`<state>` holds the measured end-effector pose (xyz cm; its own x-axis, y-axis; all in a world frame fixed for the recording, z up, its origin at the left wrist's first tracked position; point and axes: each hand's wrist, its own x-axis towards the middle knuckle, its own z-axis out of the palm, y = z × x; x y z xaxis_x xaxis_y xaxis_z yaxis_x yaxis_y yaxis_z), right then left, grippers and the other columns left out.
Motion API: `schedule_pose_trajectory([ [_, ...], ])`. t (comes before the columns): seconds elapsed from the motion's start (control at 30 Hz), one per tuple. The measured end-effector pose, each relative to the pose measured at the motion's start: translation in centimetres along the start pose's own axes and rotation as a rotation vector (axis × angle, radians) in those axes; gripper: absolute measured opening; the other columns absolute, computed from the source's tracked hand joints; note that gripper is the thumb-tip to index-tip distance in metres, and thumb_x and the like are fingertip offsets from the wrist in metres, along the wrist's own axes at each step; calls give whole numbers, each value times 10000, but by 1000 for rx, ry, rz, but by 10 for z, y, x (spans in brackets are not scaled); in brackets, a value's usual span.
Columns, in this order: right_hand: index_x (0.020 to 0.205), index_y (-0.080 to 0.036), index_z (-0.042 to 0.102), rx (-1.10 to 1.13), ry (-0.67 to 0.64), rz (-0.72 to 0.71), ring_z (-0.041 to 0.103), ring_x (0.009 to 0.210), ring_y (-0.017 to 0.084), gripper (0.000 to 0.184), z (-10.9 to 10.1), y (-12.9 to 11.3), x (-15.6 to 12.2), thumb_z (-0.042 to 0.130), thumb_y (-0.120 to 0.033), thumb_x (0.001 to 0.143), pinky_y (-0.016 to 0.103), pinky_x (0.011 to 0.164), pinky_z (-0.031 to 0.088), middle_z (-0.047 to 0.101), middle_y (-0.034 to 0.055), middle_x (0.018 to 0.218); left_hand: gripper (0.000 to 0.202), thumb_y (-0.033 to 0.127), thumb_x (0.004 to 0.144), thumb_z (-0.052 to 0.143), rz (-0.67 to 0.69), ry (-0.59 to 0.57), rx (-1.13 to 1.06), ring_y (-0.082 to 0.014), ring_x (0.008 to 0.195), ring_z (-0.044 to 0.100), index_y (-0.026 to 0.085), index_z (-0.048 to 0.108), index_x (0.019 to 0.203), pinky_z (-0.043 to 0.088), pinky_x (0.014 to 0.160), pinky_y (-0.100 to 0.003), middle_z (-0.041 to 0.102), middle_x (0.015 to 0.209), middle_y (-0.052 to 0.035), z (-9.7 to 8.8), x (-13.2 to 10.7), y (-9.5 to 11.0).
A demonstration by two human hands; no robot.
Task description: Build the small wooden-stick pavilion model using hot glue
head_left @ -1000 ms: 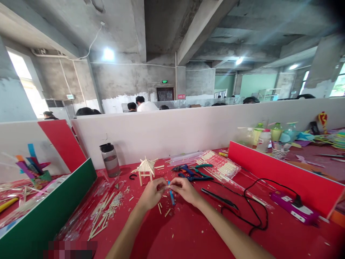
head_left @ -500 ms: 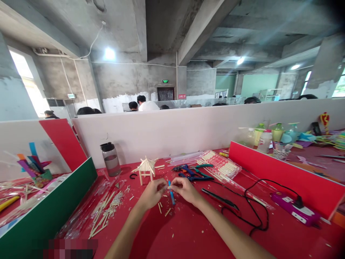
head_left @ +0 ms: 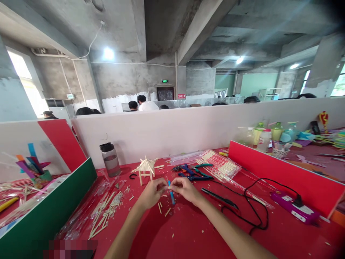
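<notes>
My left hand (head_left: 151,193) and my right hand (head_left: 185,189) meet over the red table (head_left: 188,233), fingertips pinched together. Between them is a small pale wooden stick piece (head_left: 167,187), and a blue-handled tool (head_left: 171,195) hangs down from my right hand's fingers. Just behind my hands stands a small wooden-stick pavilion model (head_left: 146,168). Short stick offcuts (head_left: 163,209) lie under my hands.
A dark water bottle (head_left: 110,159) stands at the back left. Blue and green pliers (head_left: 193,171), packs of sticks (head_left: 219,165), a black cable (head_left: 253,201) and a purple power strip (head_left: 291,207) lie to the right. Loose sticks (head_left: 104,215) lie left by a green divider (head_left: 45,216).
</notes>
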<state>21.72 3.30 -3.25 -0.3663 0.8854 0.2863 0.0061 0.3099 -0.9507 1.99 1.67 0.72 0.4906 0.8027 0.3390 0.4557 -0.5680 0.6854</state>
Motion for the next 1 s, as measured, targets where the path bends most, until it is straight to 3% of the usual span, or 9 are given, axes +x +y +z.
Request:
schedule_pose_trajectory([
  [0.27,724,-147,672,-31,-22,-23,508,574,116,322,-1,0,0,763,-455,724,233,571,386,642,4,661,143,212,883,500,53,-48,1,-131,714,517,158,607,806,394,685,-220,603,758,-7,-1,-2,4],
  [0.63,759,-166,655,-3,-56,14,509,523,114,345,1,3,0,695,-509,764,242,553,422,637,-4,649,166,230,878,486,27,-65,13,-143,714,536,157,614,802,400,683,-234,619,750,-16,-3,-3,5],
  [1.0,815,-172,609,-179,31,-82,577,576,141,199,9,-6,-5,566,-353,885,233,551,424,608,-3,673,154,258,849,516,-40,12,71,-130,654,461,158,600,769,367,637,-228,556,689,10,-2,-1,-7],
])
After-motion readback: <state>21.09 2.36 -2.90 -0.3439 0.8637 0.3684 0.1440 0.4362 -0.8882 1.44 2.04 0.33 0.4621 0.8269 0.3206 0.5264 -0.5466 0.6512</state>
